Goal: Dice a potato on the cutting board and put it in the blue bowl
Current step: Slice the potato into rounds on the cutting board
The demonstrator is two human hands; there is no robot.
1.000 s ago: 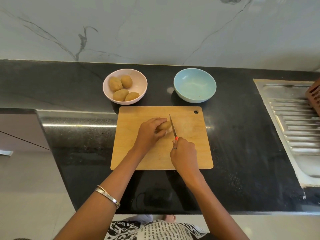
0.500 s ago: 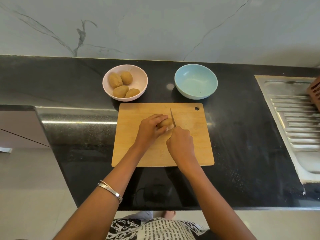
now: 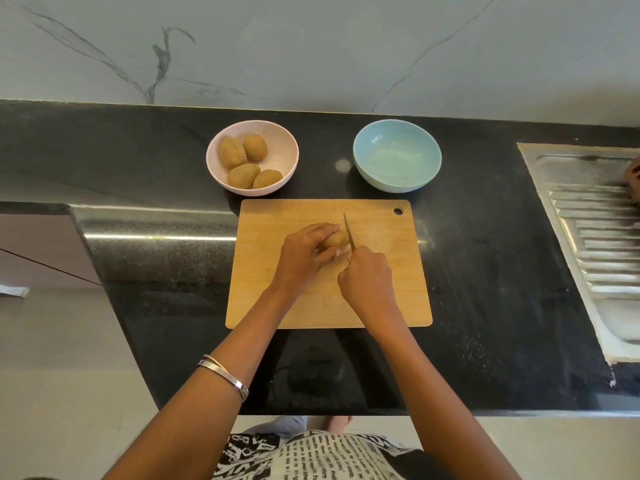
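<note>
A brown potato (image 3: 337,238) lies near the middle of the wooden cutting board (image 3: 388,292). My left hand (image 3: 304,252) grips it from the left, fingers curled over its top. My right hand (image 3: 369,280) is closed on a knife (image 3: 349,232), whose thin blade stands against the potato's right end, tip pointing away from me. The handle is hidden in my fist. The blue bowl (image 3: 397,155) sits empty on the counter just beyond the board's far right corner.
A pink bowl (image 3: 284,147) holding several whole potatoes stands beyond the board's far left corner. A steel sink drainboard (image 3: 588,237) fills the right side of the black counter (image 3: 491,271), with a reddish object at its right edge. The counter's front edge runs near my body.
My right hand has slid forward along the knife toward the potato, and the blade now rests against the potato's right end. My left hand keeps its hold.
</note>
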